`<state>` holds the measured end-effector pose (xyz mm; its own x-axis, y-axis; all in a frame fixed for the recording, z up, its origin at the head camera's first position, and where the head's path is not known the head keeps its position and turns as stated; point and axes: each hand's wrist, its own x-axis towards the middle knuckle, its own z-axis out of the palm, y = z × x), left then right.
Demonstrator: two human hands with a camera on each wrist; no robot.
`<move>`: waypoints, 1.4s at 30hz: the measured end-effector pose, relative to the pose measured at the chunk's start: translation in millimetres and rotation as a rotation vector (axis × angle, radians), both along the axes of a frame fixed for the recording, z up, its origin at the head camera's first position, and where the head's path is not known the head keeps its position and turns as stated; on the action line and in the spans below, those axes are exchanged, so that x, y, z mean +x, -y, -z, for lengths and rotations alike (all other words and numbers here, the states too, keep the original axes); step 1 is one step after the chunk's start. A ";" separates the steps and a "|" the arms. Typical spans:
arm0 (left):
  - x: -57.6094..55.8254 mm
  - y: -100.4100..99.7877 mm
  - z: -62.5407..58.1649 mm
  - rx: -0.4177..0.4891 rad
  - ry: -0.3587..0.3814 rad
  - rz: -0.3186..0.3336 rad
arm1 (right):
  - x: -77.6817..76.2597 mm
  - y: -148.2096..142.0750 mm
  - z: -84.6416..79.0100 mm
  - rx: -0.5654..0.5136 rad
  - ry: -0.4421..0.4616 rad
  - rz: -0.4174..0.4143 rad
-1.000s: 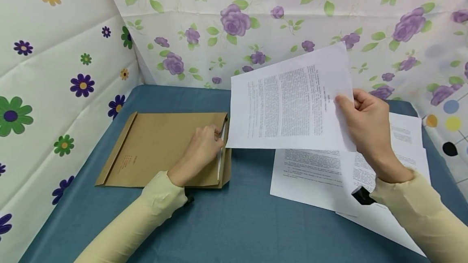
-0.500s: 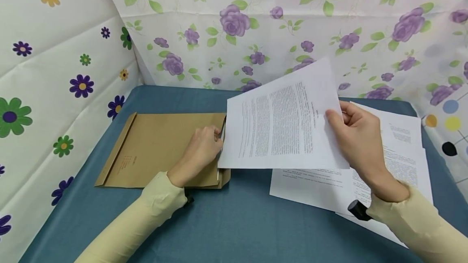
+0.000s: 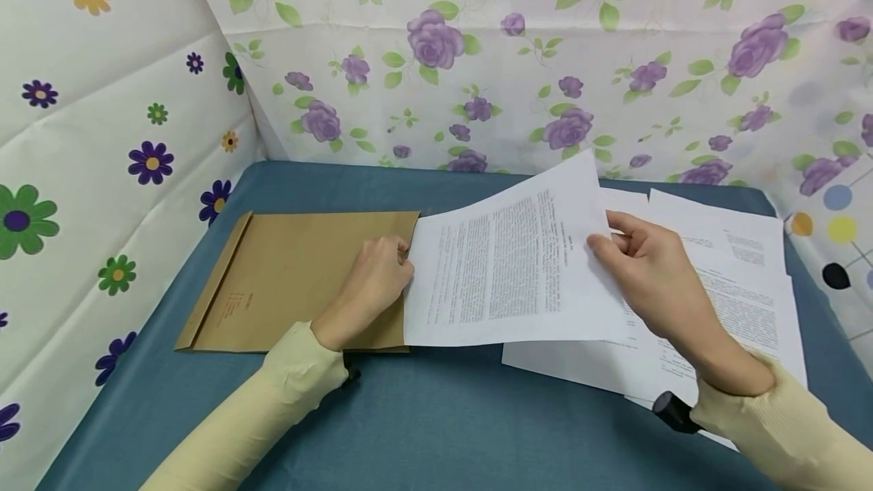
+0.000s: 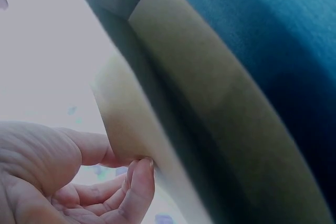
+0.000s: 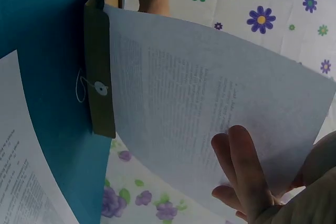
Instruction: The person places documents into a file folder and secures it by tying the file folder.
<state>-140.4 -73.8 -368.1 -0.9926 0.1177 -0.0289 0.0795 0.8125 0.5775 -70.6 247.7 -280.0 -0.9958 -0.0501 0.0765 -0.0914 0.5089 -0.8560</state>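
A brown paper envelope (image 3: 293,279) lies flat on the left, its mouth facing right. My left hand (image 3: 375,275) pinches the upper edge of that mouth; the left wrist view shows the envelope (image 4: 205,72) gaping apart there. On the right, my right hand (image 3: 658,271) holds a printed sheet (image 3: 498,271) by its right side, thumb on top and fingers beneath. The sheet's left edge is right at the mouth, and its far right corner stands raised. From below, the right wrist view shows the sheet (image 5: 168,72) against the envelope's flap (image 5: 97,40), which has a string button (image 5: 101,88).
Several printed pages (image 3: 746,309) lie overlapping on the right of the blue tablecloth (image 3: 450,415), partly under the held sheet and right arm. Flower-patterned cloth (image 3: 368,82) hangs behind and on the left. A small black device (image 3: 675,411) sits at the right wrist.
My right hand has lowered the sheet and moved it left, bringing its left edge to the envelope's mouth. The left hand keeps its pinch in place.
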 end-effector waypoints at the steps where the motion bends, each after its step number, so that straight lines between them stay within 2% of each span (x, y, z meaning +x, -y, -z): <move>1: 0.3 0.1 0.1 -0.001 0.000 -0.001 | -1.2 -0.2 0.5 0.000 0.019 -0.013; 7: 0.4 -0.1 0.1 -0.010 0.001 -0.003 | -11.5 -2.9 7.2 -0.023 0.135 -0.040; 10: 0.8 -1.8 -0.5 -0.007 0.001 -0.003 | -17.4 -1.5 13.9 -0.074 0.169 -0.046; 17: 2.2 -2.2 -1.0 -0.003 -0.007 0.004 | -30.9 19.0 36.5 -0.187 0.157 -0.052; 25: 2.6 -2.2 -2.9 0.007 -0.013 0.016 | -41.6 48.8 63.1 -0.220 0.129 -0.069; 29: 3.6 -2.5 -3.7 0.003 -0.023 0.015 | -44.1 61.5 73.7 -0.220 0.125 -0.111; 35: 3.6 -2.4 -3.0 0.013 -0.040 0.008 | -49.5 59.7 73.7 -0.212 0.222 -0.261; 42: 3.4 -1.2 -3.2 0.012 -0.043 0.005 | -56.5 39.2 67.7 -0.242 0.349 -0.298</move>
<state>-137.0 -72.7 -364.9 -0.9923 0.1231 0.0148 0.1086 0.8051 0.5831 -127.1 208.4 -347.7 -0.9091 -0.3576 -0.2136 0.1100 0.2884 -0.9512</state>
